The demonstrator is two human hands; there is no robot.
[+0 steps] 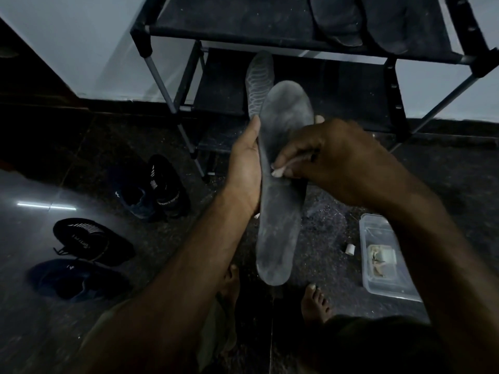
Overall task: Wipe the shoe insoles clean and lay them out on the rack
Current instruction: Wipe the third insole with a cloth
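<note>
Left hand gripping two insoles, front insole running long axis toward rack. Right hand pinching small white wipe, pressing it mid-insole. Two insoles already lying on top shelf, straight ahead, so guessing short reach.

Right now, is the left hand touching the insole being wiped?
Touching. The head view shows the left hand gripping the insole along its left edge, with no gap.
</note>
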